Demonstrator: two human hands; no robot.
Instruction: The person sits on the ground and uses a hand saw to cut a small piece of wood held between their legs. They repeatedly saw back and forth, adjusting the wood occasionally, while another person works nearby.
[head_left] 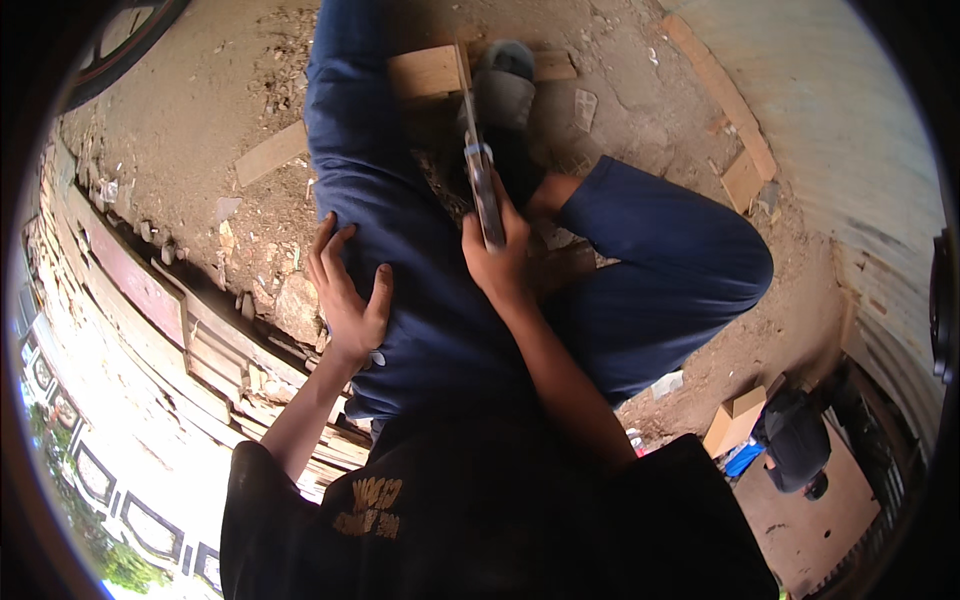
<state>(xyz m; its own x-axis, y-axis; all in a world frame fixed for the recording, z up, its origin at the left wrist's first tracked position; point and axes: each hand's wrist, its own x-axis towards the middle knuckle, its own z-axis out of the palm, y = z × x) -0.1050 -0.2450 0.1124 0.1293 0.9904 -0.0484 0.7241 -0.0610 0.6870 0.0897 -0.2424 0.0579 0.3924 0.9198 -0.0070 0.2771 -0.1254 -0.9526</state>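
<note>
My right hand (500, 250) is wrapped round the handle of a long-bladed hand tool (485, 195). Its thin blade, seen almost edge-on and slightly blurred, points away from me and meets or overlaps a wooden board (425, 73) on the ground. A foot in a grey shoe (503, 95) appears to rest on that board, just right of the blade. My left hand (350, 300) lies on my blue-trousered left thigh (420, 270), holding nothing, fingers apart. Where exactly the blade touches the wood is hard to make out.
Another wood strip (272, 153) lies on the dirt floor to the left. Stacked planks (130, 270) line the left side. Corrugated metal sheeting (830, 110) stands at right, with a timber (720, 90) along its foot. A person (797, 440) is at the lower right near a cardboard box (735, 420).
</note>
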